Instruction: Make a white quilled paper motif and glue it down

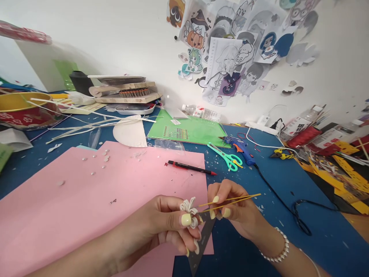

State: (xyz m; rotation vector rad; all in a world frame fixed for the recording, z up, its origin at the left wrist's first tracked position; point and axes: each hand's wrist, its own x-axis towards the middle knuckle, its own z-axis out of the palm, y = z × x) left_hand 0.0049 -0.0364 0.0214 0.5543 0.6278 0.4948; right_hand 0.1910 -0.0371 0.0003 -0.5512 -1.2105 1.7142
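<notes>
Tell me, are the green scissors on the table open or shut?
Open. The green scissors lie flat on the blue table, blades spread apart in a narrow V near the glue gun.

A cluttered blue craft counter [317, 234] stood under a white wall hung with cartoon paper cut-outs [230, 50].

A large pink paper sheet [86, 200] covered the near left of the counter, with a red-and-black mechanical pencil [190, 167] lying on its far edge. Beyond it lay a green cutting mat [198, 132], a clear plastic water bottle [201, 113] on its side, and a white paper fan shape [129, 132] among thin white strips. Just right of the mat lay teal-handled scissors [226, 156] and a blue glue gun [242, 150], its black cord [288, 207] trailing toward the near right. A stack of flat boards [123, 90] sat at the back left, near a gold-rimmed red tin [23, 109].
</notes>
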